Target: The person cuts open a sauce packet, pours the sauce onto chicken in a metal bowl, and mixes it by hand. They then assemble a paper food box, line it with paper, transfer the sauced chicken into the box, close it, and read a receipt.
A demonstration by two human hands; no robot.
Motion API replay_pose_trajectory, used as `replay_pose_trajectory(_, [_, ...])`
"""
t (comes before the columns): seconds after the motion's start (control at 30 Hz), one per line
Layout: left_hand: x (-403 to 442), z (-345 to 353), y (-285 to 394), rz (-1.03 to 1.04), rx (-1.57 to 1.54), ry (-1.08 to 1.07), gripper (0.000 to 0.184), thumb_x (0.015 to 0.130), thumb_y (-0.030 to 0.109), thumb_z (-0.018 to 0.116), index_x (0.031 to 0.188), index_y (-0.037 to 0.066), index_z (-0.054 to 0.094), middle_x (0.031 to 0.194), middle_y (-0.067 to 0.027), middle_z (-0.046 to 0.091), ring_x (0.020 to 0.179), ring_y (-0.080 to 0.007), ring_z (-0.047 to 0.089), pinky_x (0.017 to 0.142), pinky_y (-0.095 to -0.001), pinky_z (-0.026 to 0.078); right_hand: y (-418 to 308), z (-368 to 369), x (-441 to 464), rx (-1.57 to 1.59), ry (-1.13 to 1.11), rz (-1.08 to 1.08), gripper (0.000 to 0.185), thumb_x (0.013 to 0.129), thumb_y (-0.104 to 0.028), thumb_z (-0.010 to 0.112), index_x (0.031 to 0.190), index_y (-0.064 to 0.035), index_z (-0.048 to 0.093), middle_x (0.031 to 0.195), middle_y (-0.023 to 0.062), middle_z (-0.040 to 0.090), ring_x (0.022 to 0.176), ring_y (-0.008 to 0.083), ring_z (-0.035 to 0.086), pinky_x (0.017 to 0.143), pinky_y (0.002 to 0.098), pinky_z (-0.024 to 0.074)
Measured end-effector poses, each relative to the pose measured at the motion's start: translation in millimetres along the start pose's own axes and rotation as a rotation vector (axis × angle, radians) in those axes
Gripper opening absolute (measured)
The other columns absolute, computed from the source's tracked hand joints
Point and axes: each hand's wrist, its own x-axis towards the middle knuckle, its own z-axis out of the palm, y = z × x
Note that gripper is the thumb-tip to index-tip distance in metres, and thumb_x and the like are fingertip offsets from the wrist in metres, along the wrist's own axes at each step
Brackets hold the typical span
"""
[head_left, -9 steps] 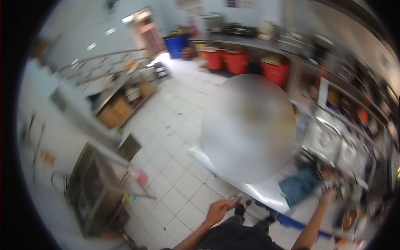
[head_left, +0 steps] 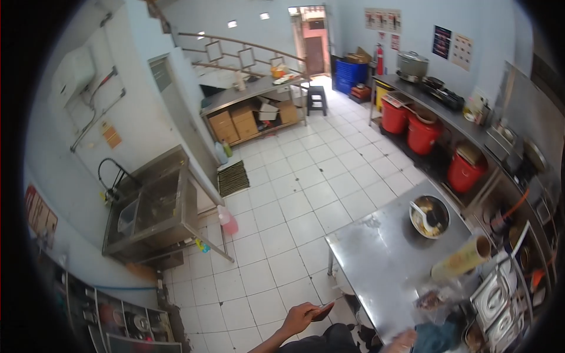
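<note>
My left hand [head_left: 299,319] is closed round a thin flat phone [head_left: 322,311], held out over the floor beside the table's near edge. My right hand [head_left: 402,342] is low in the picture at the steel table [head_left: 376,265], beside a crumpled teal cloth [head_left: 436,337]. Its fingers are smeared by motion, so I cannot make out their pose or whether they touch the cloth. Just beyond the cloth lies a clear plastic bag [head_left: 432,299] with something brown in it. A roll of plastic wrap [head_left: 462,259] and a bowl [head_left: 416,222] with a white-handled utensil are farther back.
Steel trays with lids [head_left: 493,297] line the table's right side. Red bins [head_left: 424,134] stand under the back counter [head_left: 435,97]. To the left are a steel sink [head_left: 150,203], a pink bottle [head_left: 227,220] and a floor mat [head_left: 233,178]. White tiled floor [head_left: 282,206] spreads between.
My view has swung left and steadied, bringing the sink and bowl into sight. My right hand has left the metal containers and come back beside the cloth. The left hand still holds the phone.
</note>
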Motion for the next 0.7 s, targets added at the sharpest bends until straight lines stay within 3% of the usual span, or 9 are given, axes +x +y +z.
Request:
replay_pose_trajectory(0.07, [6,-12,-12,-0.041,-0.017,0.100,0.022,0.096,0.022,0.066,0.101,0.002,0.072,0.088,-0.0112,0.071,0.081,-0.0215,0.069,0.073,-0.0310,0.052,-116,-119,99,0.920,-0.397,0.248,0.036,0.099,-0.027,0.056,0.120,0.0016,0.059,0.117,0.0210,0.062,0.107,0.0350,0.057,0.096,0.0459,0.0445])
replay_pose_trajectory(0.13, [22,-24,-27,-0.106,-0.043,0.200,0.022,0.096,0.022,0.065,0.101,0.002,0.071,0.087,-0.0102,0.070,0.080,-0.0191,0.067,0.073,-0.0307,0.052,-174,-162,161,1.209,-0.576,0.276,0.027,0.100,-0.023,0.052,0.107,0.0009,0.063,0.104,0.0212,0.067,0.094,0.0332,0.061,0.084,0.0446,0.0497])
replay_pose_trajectory(0.23, [50,-53,-51,-0.242,-0.105,0.339,0.023,0.099,0.023,0.061,0.100,0.001,0.069,0.084,-0.0077,0.068,0.079,-0.0151,0.064,0.073,-0.0300,0.050,-225,-165,219,1.256,-0.576,0.060,0.024,0.096,-0.026,0.058,0.096,-0.0025,0.064,0.085,0.0152,0.067,0.077,0.0296,0.061,0.073,0.0451,0.0516])
replay_pose_trajectory(0.3, [74,-74,-70,-0.307,-0.154,0.412,0.026,0.101,0.025,0.057,0.100,0.001,0.066,0.082,-0.0063,0.066,0.079,-0.0132,0.060,0.074,-0.0294,0.049,-261,-98,251,1.230,-0.515,0.030,0.019,0.095,-0.018,0.061,0.096,0.0004,0.063,0.082,0.0126,0.066,0.072,0.0213,0.062,0.064,0.0366,0.0496])
replay_pose_trajectory(0.37, [110,-91,-102,-0.315,-0.178,0.492,0.030,0.103,0.028,0.052,0.099,0.000,0.064,0.083,-0.0116,0.066,0.080,-0.0200,0.064,0.074,-0.0341,0.050,-301,-61,291,1.317,-0.394,0.078,0.013,0.089,-0.010,0.066,0.083,0.0005,0.061,0.066,0.0059,0.061,0.058,0.0143,0.057,0.056,0.0313,0.0463])
replay_pose_trajectory(0.47, [159,-109,-157,-0.377,-0.181,0.582,0.033,0.104,0.028,0.047,0.097,-0.001,0.061,0.084,-0.0172,0.065,0.081,-0.0278,0.065,0.075,-0.0391,0.050,-361,-90,372,1.383,-0.589,0.223,0.017,0.088,-0.014,0.066,0.090,0.0020,0.062,0.075,0.0155,0.065,0.068,0.0253,0.063,0.066,0.0356,0.0501])
replay_pose_trajectory(0.6, [213,-181,-194,-0.310,0.022,0.699,0.033,0.103,0.025,0.042,0.092,-0.001,0.059,0.085,-0.0220,0.064,0.082,-0.0363,0.065,0.075,-0.0441,0.050,-454,-52,441,1.408,-0.525,0.194,0.017,0.090,-0.015,0.066,0.090,0.0015,0.062,0.078,0.0161,0.066,0.068,0.0231,0.062,0.067,0.0367,0.0502])
replay_pose_trajectory(0.63, [224,-203,-204,-0.340,0.039,0.709,0.031,0.104,0.021,0.041,0.093,-0.002,0.059,0.082,-0.0153,0.062,0.080,-0.0249,0.059,0.077,-0.0381,0.048,-484,-26,451,1.373,-0.520,0.154,0.017,0.090,-0.015,0.065,0.091,0.0013,0.062,0.079,0.0160,0.066,0.068,0.0228,0.062,0.067,0.0370,0.0503])
replay_pose_trajectory(0.7, [246,-240,-218,-0.341,0.055,0.786,0.032,0.104,0.021,0.040,0.090,-0.003,0.056,0.078,-0.0132,0.058,0.076,-0.0219,0.056,0.071,-0.0394,0.046,-522,-14,483,1.326,-0.563,0.077,0.019,0.091,-0.018,0.065,0.094,0.0011,0.064,0.081,0.0156,0.067,0.070,0.0231,0.063,0.069,0.0378,0.0513])
